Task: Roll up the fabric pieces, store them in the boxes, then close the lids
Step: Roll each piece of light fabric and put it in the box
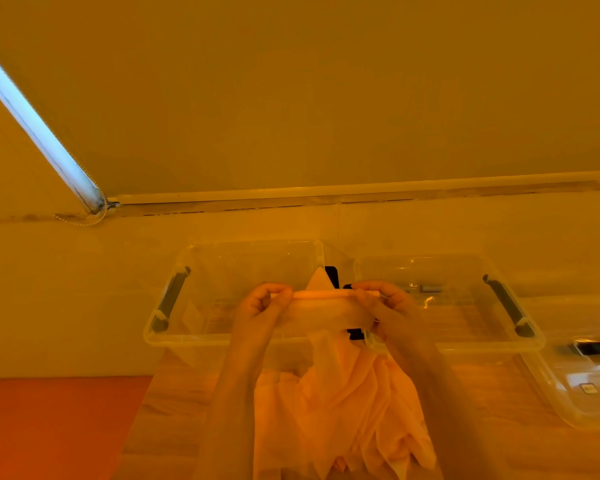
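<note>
A sheer peach fabric piece point(340, 403) hangs from both hands over the table, its top edge wound into a thin roll point(321, 294). My left hand point(262, 308) pinches the roll's left end and my right hand point(387, 306) pinches its right end, held above the gap between two clear plastic boxes. The left box point(174, 336) and the right box point(471, 344) stand side by side, both without lids on, each with a dark handle clip. The fabric's lower part lies crumpled on the table near me.
A clear lid point(575, 386) lies on the wooden table point(174, 410) at the right. A small dark object point(355, 332) sits between the boxes. An orange surface point(56, 427) fills the lower left. A wall and a window blind with a bead chain point(94, 220) are behind.
</note>
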The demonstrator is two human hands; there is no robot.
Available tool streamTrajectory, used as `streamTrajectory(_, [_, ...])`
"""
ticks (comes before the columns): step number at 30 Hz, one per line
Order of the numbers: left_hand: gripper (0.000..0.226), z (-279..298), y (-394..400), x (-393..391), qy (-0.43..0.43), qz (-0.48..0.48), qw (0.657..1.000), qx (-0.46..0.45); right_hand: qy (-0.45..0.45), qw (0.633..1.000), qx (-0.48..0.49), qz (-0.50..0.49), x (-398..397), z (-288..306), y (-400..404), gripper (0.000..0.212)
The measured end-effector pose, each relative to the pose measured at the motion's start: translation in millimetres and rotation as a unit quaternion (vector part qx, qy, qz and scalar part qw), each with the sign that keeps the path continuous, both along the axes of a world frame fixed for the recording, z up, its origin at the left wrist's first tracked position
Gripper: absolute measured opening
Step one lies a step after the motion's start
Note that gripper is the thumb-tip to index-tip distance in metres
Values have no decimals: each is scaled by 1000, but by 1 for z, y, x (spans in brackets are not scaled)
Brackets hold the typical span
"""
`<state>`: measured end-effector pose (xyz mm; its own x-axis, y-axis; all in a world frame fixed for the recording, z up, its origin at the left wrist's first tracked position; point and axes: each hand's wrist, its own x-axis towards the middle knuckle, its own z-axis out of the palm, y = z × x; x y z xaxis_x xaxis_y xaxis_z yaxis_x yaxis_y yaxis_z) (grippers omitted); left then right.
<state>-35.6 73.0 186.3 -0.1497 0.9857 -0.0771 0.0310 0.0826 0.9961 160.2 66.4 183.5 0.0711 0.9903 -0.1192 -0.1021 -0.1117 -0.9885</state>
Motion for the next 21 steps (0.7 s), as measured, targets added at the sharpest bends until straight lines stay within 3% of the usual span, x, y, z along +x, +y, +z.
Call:
streamTrajectory(8, [11,0,-3,-1,8,5,1000,4,4,1000,-7,10,2,4,-5,24])
streamTrajectory(16, [12,5,-7,1,35,-12,999,23,-27,999,8,18,6,2,-7,12])
streamTrajectory(21, [21,6,-10,1,35,-19,999,35,-24,999,21,22,5,4,-9,15])
